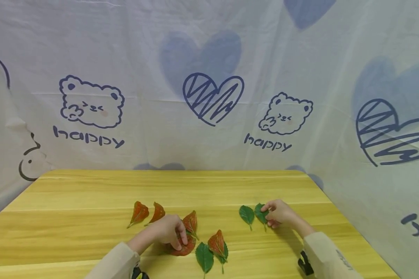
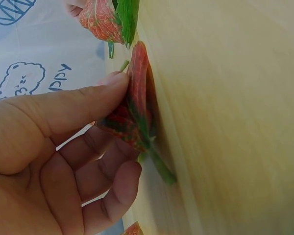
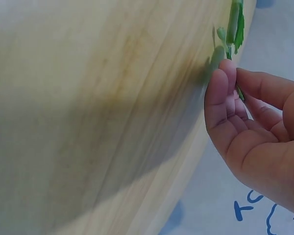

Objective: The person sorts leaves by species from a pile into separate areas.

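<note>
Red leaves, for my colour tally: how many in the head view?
5 red leaves: one leftmost, one beside it, one at the left hand, one just beyond that, one overlapping a green leaf. The hand may hide more.

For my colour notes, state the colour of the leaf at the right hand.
The leaf is green, showing best in the head view.

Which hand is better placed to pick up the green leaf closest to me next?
Probably the left hand: it's at a red leaf close beside that green leaf, whereas the right hand is farther off, at another green leaf.
</note>
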`<state>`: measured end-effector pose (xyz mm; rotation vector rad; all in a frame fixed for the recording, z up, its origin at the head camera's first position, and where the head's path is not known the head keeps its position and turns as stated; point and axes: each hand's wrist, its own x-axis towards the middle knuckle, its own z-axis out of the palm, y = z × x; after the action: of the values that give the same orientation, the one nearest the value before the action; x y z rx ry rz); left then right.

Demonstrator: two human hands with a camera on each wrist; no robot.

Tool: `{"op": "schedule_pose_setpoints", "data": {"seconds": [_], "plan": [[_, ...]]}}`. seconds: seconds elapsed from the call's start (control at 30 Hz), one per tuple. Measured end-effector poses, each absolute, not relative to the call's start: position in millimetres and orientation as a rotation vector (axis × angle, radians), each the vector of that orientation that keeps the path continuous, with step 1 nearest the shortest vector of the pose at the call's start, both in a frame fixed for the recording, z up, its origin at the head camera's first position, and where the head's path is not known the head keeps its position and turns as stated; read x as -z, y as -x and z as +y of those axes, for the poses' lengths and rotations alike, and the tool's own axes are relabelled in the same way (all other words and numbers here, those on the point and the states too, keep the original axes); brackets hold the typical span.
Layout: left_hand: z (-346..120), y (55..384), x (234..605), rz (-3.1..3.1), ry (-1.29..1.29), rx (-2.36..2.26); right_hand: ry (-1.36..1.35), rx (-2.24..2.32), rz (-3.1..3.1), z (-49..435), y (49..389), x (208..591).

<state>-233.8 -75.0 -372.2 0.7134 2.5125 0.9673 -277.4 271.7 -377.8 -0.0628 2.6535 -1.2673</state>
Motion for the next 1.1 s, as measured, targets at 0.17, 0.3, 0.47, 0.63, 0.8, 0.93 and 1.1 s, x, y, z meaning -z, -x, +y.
{"op": "schedule_pose_setpoints", "data": {"seconds": [0.17, 0.3, 0.47, 0.63, 0.8, 0.93, 1.1], "plan": [[-74, 233, 371, 2.513, -0.716, -0.970, 0.068, 1.238, 2.678, 269, 278, 380], [-74, 233, 372, 2.513, -0.714, -0.967, 0.074, 1.227, 2.691, 267, 277, 382], [-74, 234, 372, 2.506, -0.718, -0.972, 0.048, 1.214, 2.713, 265, 274, 381], [-75, 234, 372, 2.508, -0.720, -0.970, 0.043, 1.152, 2.785, 263, 271, 376], [-76, 234, 372, 2.503, -0.712, -0.969, 0.130, 1.109, 2.856, 256, 269, 371], [-75, 234, 373, 2.496, -0.720, -0.978, 0.262, 1.145, 2.820, 248, 266, 368], [-76, 234, 372, 2.494, -0.736, -0.983, 0.387, 1.168, 2.765, 241, 263, 369]]}}
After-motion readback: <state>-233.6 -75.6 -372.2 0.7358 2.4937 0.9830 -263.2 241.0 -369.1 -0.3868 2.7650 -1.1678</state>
